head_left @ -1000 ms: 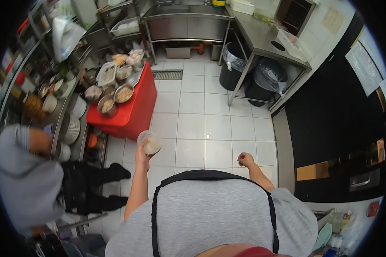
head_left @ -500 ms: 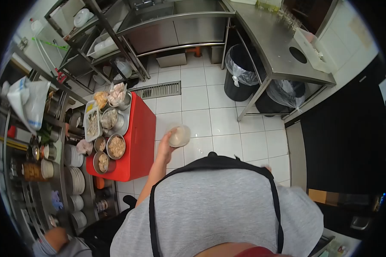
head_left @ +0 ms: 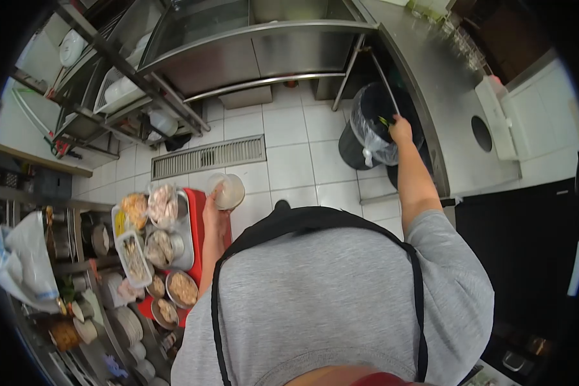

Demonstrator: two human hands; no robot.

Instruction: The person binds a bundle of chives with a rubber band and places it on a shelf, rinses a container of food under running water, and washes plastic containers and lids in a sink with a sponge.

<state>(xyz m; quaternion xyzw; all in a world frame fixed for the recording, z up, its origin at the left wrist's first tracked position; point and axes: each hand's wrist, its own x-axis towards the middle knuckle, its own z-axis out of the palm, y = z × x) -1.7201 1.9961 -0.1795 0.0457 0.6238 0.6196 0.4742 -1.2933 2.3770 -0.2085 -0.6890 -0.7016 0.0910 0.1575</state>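
My left hand (head_left: 211, 207) is closed around a round, translucent plastic container (head_left: 230, 192), held just past the edge of the red box (head_left: 207, 235). My right hand (head_left: 401, 130) reaches out over a black bin (head_left: 352, 147) lined with a clear bag (head_left: 367, 132). Its fingers look closed, beside a small green-yellow piece (head_left: 384, 120) and against a metal bar (head_left: 385, 82); whether it grips either one I cannot make out. On the red box stand metal bowls of pale food (head_left: 183, 289), a white tray of small pieces (head_left: 134, 260) and a bag of pale meat (head_left: 163, 204).
To the left, a shelf holds stacked plates (head_left: 130, 325) and a white plastic bag (head_left: 26, 264). A steel sink unit (head_left: 296, 55) spans the back, with a floor drain grate (head_left: 206, 157) before it. Along the right runs a steel counter (head_left: 444, 96) with a round hole.
My right arm has come into view and stretched forward to the bin. My left hand has carried the container left, nearer the red box. The view has shifted towards the sink.
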